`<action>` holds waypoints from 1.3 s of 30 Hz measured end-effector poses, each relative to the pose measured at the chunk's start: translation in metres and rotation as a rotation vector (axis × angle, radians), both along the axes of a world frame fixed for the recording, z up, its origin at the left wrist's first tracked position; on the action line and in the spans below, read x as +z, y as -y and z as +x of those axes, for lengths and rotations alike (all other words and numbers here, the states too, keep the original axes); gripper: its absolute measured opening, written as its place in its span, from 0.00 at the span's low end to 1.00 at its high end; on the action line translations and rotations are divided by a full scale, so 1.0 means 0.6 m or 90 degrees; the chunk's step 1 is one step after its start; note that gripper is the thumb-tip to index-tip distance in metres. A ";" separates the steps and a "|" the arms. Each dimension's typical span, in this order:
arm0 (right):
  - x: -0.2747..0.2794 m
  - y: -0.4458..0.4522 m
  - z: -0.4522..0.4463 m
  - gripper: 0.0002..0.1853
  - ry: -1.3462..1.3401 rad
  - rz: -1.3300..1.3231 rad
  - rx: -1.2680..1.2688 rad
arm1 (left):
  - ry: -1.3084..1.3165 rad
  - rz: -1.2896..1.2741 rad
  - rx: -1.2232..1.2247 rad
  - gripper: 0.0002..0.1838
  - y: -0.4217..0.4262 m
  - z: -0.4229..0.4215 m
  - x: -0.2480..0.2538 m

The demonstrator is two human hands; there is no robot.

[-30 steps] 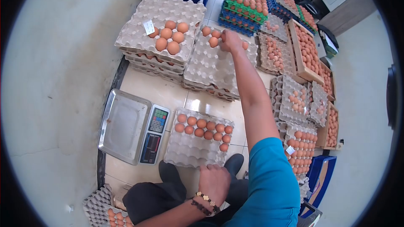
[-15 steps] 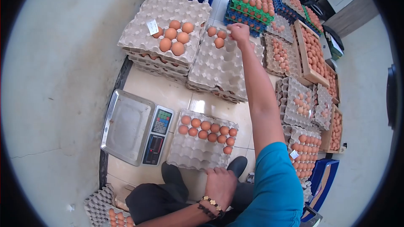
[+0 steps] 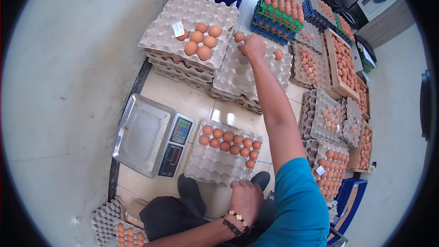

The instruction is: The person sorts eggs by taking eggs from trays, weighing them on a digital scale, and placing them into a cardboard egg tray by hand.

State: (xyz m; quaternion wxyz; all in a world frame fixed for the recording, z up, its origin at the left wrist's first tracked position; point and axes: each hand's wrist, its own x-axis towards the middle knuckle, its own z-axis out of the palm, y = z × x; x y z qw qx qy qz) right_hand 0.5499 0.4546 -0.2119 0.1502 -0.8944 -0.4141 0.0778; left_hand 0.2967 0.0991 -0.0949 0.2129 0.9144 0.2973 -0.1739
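My right hand (image 3: 253,47) reaches to the far end of a grey pulp egg tray (image 3: 235,75) on a low stack. Its fingers are curled down over eggs there, which the hand mostly hides. One brown egg (image 3: 238,36) shows just left of the fingers, and another egg (image 3: 278,55) sits to the right of the wrist. Close to me, a second pulp tray (image 3: 215,164) holds two rows of brown eggs (image 3: 224,146) plus one more at its right side. My left hand (image 3: 246,200) is closed at this tray's near edge; whatever it may hold is hidden.
A scale (image 3: 144,135) lies left of the near tray. Behind it stands a taller tray stack (image 3: 183,13) with several eggs and a label on top. Green and blue plastic trays (image 3: 276,16), wooden crates (image 3: 336,80) and more pulp trays (image 3: 320,114) line the right.
My right hand has shifted left and toward me over the far tray, covering two eggs seen before and uncovering one on the right. My left hand stays by the near tray.
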 end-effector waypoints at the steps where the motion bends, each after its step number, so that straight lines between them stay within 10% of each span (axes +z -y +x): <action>1: -0.005 -0.005 0.002 0.21 -0.021 0.013 -0.040 | 0.002 0.004 0.009 0.06 0.001 0.000 -0.002; 13: 0.008 0.219 0.068 0.16 -0.981 0.401 -0.077 | 0.018 -0.017 -0.042 0.08 0.014 -0.002 0.006; 17: -0.033 0.414 -0.036 0.14 -0.973 0.408 -0.178 | -0.072 -0.222 -0.087 0.11 0.031 0.022 0.027; 25: -0.198 0.706 -0.277 0.21 -0.140 0.279 -0.188 | 0.025 -0.154 -0.135 0.10 0.110 0.015 0.017; 31: -0.228 0.733 -0.296 0.18 -0.055 0.179 -0.122 | 0.006 -0.068 -0.154 0.09 0.113 0.012 0.027; 34: -0.233 0.744 -0.292 0.18 -0.210 0.174 -0.256 | 0.010 -0.074 -0.140 0.08 0.096 0.005 0.055; 37: -0.274 0.750 -0.258 0.20 -0.874 0.513 -0.573 | 0.023 -0.077 -0.143 0.08 0.102 0.007 0.042; 39: -0.295 0.749 -0.256 0.21 -0.886 0.554 -0.470 | 0.018 -0.083 -0.143 0.08 0.095 0.007 0.057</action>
